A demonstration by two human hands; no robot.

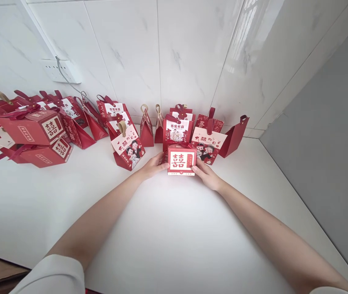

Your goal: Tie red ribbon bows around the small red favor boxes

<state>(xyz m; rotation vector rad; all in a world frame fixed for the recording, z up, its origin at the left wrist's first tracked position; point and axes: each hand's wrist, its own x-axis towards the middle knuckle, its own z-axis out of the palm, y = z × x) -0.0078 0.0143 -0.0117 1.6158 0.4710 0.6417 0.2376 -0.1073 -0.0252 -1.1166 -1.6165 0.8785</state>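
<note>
A red box with a white front panel and red characters point(181, 160) stands at the middle of the white table, with a dark red ribbon on top. My left hand point(155, 165) holds its left side, the thumb at the front edge. On the right side my right hand point(206, 173) grips it, thumb on the front corner. Right behind it stands a red gift box with a white label point(177, 130). A box with a cartoon couple point(208, 143) is just behind my right hand, and a similar one point(128, 148) stands left of my left hand.
Red hexagonal boxes point(29, 128) are stacked at the left among several others. Small red boxes point(147, 130) line the tiled wall, one plain red point(235, 136) at the right. A wall socket point(62, 71) with a cable is behind. The white table point(167, 237) has its edge at the right.
</note>
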